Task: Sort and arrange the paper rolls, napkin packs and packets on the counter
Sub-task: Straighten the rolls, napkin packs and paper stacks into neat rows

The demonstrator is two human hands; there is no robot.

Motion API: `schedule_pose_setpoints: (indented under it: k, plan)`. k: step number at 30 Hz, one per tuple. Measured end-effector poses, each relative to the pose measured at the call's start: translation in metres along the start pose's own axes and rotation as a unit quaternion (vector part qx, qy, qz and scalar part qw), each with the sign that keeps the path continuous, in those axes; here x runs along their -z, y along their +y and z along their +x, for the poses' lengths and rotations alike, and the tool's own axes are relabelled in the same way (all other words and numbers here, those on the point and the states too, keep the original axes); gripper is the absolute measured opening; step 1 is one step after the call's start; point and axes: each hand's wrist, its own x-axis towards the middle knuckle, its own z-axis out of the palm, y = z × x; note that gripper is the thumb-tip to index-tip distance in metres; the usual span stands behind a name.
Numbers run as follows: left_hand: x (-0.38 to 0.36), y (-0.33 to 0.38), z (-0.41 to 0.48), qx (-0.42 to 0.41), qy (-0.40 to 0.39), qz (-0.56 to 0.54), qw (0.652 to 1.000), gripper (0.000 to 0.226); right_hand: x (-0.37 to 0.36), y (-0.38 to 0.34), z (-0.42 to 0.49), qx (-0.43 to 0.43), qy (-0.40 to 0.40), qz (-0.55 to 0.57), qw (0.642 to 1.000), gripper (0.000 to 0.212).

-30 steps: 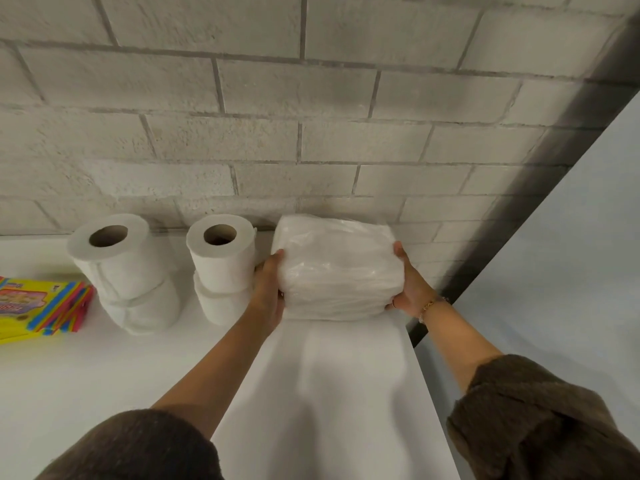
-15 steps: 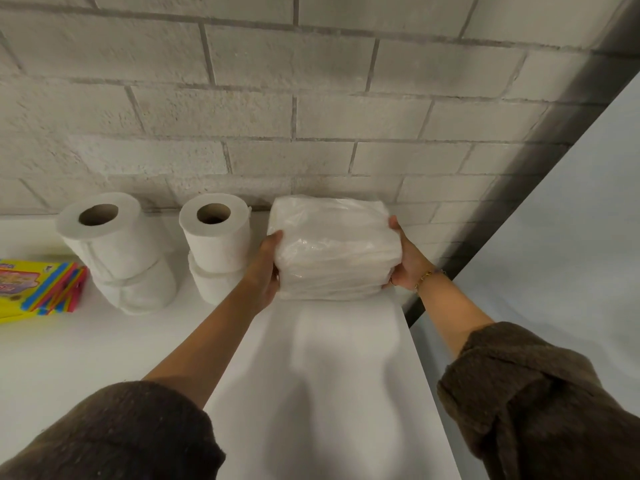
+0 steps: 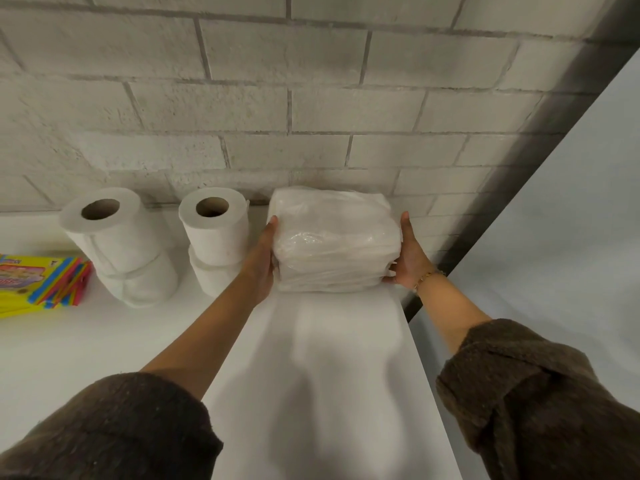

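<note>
A white napkin pack (image 3: pixel 334 240) in clear plastic wrap rests on the white counter (image 3: pixel 311 375) at the back right corner, close to the brick wall. My left hand (image 3: pixel 265 258) presses flat against its left side and my right hand (image 3: pixel 408 258) against its right side, so both hands grip the pack. Left of it stand two stacks of two paper rolls each, the nearer stack (image 3: pixel 216 237) just beside my left hand and the other stack (image 3: pixel 117 244) further left. Colourful yellow packets (image 3: pixel 38 282) lie at the left edge.
The grey brick wall (image 3: pixel 311 116) runs directly behind everything. The counter's right edge (image 3: pixel 426 375) drops off just right of the pack, with a dark gap and a pale surface (image 3: pixel 554 237) beyond.
The pack has shifted slightly back toward the wall between my hands. Rolls and packets have not moved; the camera view tilted a little.
</note>
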Motion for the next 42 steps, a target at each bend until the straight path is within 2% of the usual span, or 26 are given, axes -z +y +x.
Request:
schedule_pose_setpoints:
  k: [2, 8, 11, 13, 20, 23, 26, 30, 35, 37, 42]
  plan:
    - [-0.001, 0.002, -0.002, -0.018, 0.018, 0.013, 1.0, 0.053, 0.004, 0.003, -0.003, 0.007, 0.048, -0.001, 0.999, 0.089]
    - [0.003, 0.0, -0.021, -0.031, 0.06, 0.051, 0.996, 0.058, 0.001, 0.021, -0.015, 0.063, 0.167, -0.036, 0.983, 0.074]
    - [0.012, -0.006, -0.041, -0.009, 0.064, 0.067, 0.996, 0.069, -0.016, 0.039, -0.032, 0.118, 0.263, -0.007, 0.957, 0.062]
    - [0.018, -0.009, -0.055, 0.022, 0.062, 0.074, 0.995, 0.073, -0.032, 0.058, -0.047, 0.128, 0.295, 0.012, 0.947, 0.055]
    - [0.082, -0.003, -0.104, 0.097, 0.005, 0.097, 0.991, 0.076, -0.123, 0.125, -0.083, 0.122, 0.2, -0.034, 0.972, 0.033]
    - [0.121, 0.003, -0.117, 0.1, 0.012, 0.108, 0.989, 0.071, -0.158, 0.138, -0.087, 0.134, 0.167, -0.066, 0.975, 0.02]
    - [0.172, 0.015, -0.13, 0.089, 0.012, 0.114, 0.989, 0.064, -0.197, 0.15, -0.092, 0.138, 0.169, -0.069, 0.973, 0.016]
    - [0.233, 0.031, -0.14, 0.083, 0.03, 0.101, 0.991, 0.053, -0.24, 0.161, -0.095, 0.136, 0.168, -0.056, 0.975, 0.018]
    - [0.273, 0.046, -0.144, 0.061, 0.083, 0.031, 0.994, 0.037, -0.271, 0.158, -0.09, 0.114, 0.157, -0.056, 0.979, 0.06]
    - [0.278, 0.052, -0.137, 0.041, 0.088, 0.04, 0.994, 0.043, -0.277, 0.149, -0.086, 0.132, 0.162, -0.076, 0.975, 0.075]
    - [0.278, 0.064, -0.105, 0.011, 0.093, 0.126, 0.988, 0.079, -0.283, 0.124, -0.064, 0.161, 0.17, -0.151, 0.96, 0.097]
